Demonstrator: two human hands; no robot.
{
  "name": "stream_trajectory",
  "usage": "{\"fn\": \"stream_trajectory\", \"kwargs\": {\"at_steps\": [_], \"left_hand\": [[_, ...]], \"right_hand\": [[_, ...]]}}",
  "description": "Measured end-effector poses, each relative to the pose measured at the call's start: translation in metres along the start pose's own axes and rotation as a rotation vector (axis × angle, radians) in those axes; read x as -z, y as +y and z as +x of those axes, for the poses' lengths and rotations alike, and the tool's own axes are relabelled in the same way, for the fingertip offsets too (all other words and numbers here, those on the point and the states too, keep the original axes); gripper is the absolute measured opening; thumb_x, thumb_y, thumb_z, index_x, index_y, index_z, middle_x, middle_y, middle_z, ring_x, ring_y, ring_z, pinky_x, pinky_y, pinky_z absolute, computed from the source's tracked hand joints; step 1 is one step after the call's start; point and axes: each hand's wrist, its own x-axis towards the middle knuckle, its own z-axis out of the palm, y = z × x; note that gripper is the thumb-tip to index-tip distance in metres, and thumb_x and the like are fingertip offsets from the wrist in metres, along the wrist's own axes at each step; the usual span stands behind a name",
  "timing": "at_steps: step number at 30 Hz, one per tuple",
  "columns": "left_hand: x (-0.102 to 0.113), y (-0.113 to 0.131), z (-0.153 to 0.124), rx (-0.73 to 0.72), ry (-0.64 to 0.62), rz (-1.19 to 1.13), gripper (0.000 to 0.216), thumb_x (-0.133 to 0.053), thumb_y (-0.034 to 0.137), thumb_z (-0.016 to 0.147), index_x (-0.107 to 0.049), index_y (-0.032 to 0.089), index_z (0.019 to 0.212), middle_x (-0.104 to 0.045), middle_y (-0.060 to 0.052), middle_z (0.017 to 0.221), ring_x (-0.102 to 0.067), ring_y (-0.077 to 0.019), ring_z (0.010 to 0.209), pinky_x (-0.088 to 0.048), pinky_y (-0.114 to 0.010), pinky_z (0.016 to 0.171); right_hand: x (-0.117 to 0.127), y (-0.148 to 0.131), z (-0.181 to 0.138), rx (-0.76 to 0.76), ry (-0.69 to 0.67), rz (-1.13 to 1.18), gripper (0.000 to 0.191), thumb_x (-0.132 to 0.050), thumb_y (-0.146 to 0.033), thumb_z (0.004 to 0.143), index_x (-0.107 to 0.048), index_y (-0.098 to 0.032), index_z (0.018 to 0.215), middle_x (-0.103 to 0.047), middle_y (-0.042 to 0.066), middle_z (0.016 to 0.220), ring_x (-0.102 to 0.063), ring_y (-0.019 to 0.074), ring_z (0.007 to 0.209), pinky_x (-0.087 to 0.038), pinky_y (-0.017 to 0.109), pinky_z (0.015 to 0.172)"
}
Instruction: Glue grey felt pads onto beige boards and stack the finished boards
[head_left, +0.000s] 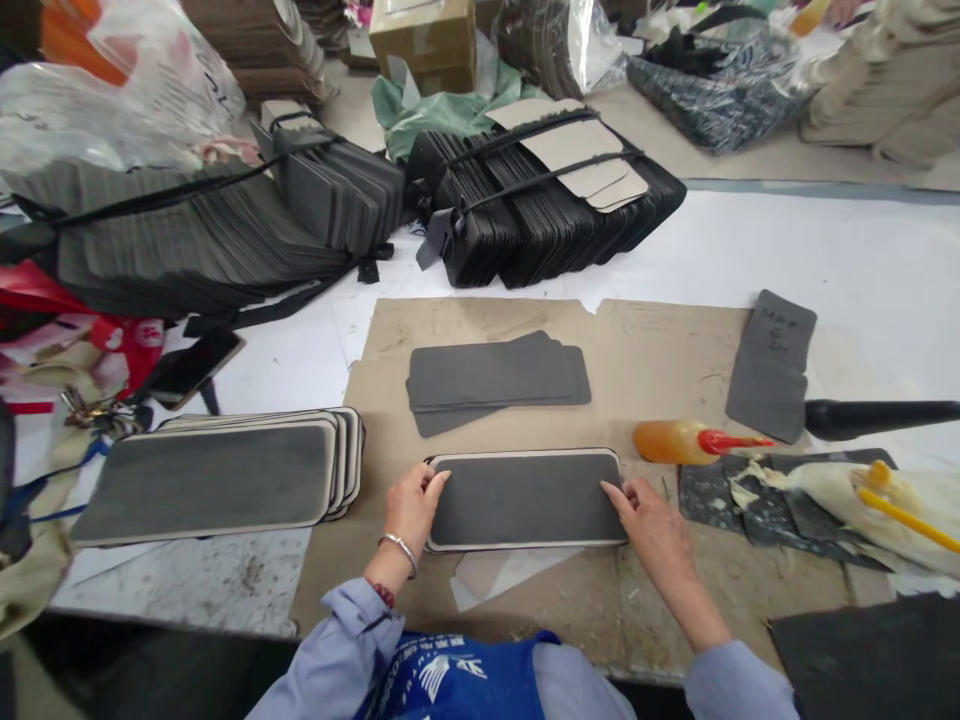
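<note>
Cardboard (pixel 675 370) covers the bench, likely as a glue guard. Panel (pixel 525 498) lies flat, near centre. Left hand (pixel 412 500) pinches its left end; right hand (pixel 652 520) has fingertips on the right end, pinch or press I can't tell. One hand per end probably squares it. Stack (pixel 210 480) just left, glue bottle (pixel 675 440) right, within reach. Blanks (pixel 495 378) behind, strapped bundles (pixel 547 210) far.

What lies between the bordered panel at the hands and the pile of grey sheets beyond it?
Only a bare strip of brown cardboard separates the bordered panel from the pile of grey sheets, as the head view shows.
</note>
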Motion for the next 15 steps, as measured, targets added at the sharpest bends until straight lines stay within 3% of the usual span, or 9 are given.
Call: {"fn": "stream_trajectory", "kwargs": {"at_steps": [15], "left_hand": [[-0.0045,-0.0079,0.0035,0.014,0.018,-0.075,0.025,-0.061,0.027,0.071,-0.045,0.019,0.054,-0.046,0.005,0.053,-0.045,-0.0116,0.056,-0.035,-0.023,0.060]], "right_hand": [[-0.0009,0.0001,0.0036,-0.022,-0.049,0.041,0.043,-0.034,-0.065,0.076,-0.046,-0.025,0.065,-0.050,0.001,0.057,-0.045,0.0196,0.051,-0.030,0.030,0.051]]}}
